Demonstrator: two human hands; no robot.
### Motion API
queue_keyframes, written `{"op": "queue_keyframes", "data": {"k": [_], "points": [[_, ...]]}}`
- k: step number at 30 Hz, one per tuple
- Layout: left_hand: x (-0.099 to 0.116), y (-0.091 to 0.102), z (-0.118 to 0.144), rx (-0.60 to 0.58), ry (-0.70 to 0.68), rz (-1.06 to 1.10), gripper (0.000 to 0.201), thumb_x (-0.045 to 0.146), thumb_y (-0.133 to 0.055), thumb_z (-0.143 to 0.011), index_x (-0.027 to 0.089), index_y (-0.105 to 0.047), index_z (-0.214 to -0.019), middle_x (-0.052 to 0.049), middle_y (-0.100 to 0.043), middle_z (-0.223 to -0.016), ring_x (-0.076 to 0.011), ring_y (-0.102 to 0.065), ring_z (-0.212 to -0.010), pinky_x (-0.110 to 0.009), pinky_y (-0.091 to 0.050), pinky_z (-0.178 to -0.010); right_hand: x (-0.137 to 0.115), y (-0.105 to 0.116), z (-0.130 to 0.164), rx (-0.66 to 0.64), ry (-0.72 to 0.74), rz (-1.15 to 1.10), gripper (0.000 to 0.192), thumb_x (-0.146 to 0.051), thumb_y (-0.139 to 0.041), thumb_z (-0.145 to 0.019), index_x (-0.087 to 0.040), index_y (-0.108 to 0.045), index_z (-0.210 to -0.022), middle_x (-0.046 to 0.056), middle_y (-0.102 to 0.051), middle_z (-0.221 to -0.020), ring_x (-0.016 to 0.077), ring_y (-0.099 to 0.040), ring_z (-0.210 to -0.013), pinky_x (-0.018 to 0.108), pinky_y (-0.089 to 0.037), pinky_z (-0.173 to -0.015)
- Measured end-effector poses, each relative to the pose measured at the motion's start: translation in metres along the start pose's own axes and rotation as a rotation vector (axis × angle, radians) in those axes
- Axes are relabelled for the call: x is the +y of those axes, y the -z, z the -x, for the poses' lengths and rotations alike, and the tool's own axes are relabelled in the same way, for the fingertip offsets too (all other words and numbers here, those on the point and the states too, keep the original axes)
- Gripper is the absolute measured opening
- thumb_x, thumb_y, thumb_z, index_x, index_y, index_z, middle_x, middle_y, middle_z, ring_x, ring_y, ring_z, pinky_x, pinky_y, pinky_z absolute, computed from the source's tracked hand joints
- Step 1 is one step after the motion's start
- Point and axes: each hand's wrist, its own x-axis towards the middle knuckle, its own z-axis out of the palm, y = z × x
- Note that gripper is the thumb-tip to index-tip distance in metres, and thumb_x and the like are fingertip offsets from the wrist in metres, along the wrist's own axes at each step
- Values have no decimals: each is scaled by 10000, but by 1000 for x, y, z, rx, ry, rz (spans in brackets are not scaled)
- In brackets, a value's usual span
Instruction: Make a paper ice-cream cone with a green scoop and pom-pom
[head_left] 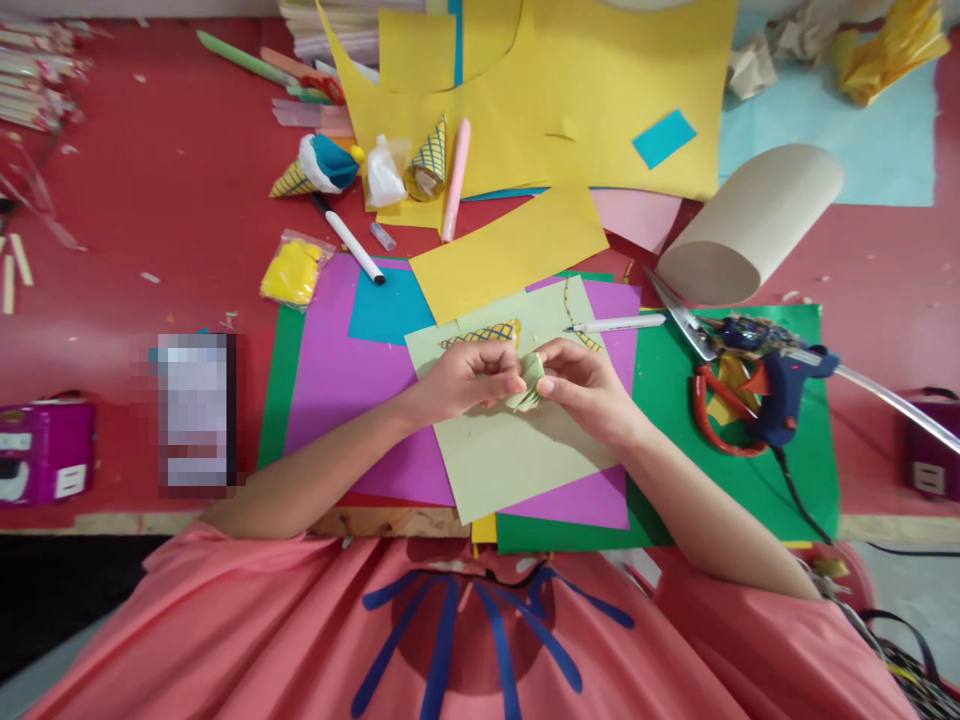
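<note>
Between the fingertips of my left hand (480,378) and my right hand (581,388) is a small piece of folded pale green paper (531,382). Both hands pinch it, thumbs toward me, just above a pale green sheet (517,465). A yellow paper cone with dark criss-cross lines (487,334) lies on that sheet, right behind my left fingers and partly hidden by them. Beyond my right hand rests a white pen (615,324), near a narrow curved strip of lined yellow paper (576,312).
Scissors (701,340) and a blue glue gun (787,390) lie on green paper at right, below a cardboard tube (750,225). Behind are yellow sheets (592,60), a finished paper ice-cream cone (319,165) and a pink marker (457,180). A blurred phone-like object (196,410) lies left.
</note>
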Motion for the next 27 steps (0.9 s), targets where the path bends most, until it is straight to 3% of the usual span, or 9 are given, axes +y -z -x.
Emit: {"op": "queue_keyframes", "data": {"k": [5, 9, 17, 27], "points": [[1, 0, -1, 43, -124, -146, 381, 516, -678, -816, 179, -525, -722, 31, -519, -562, -62, -453, -484, -185, -357, -440, -3, 2, -1, 113, 38, 24, 255, -343, -819, -727, -196, -655, -856, -24, -706, -793, 92, -676, -685, 214, -560, -661], [2, -2, -1, 84, -260, -355, 222, 367, -693, -827, 180, -590, -764, 12, -596, -636, -73, -534, -568, -189, -433, -523, -5, 3, -2, 147, 37, -13, 250, -341, -813, -729, -201, -655, -862, -27, -703, -796, 87, -669, -652, 223, -578, -653], [0, 2, -2, 215, -108, -109, 195, 311, -619, -858, 183, -518, -751, 57, -522, -590, -38, -498, -481, -153, -419, -467, -10, 2, -1, 118, 14, -81, 215, -319, -792, -716, -199, -644, -817, -44, -692, -705, 111, -678, -562, 252, -591, -581], [7, -6, -6, 99, -38, -36, 334, 451, -659, -850, 189, -487, -733, 58, -540, -541, -47, -501, -418, -164, -416, -399, -2, 4, 3, 8, 14, -67, 164, -300, -771, -757, -195, -657, -811, -31, -709, -737, 114, -696, -592, 259, -589, -618]]}}
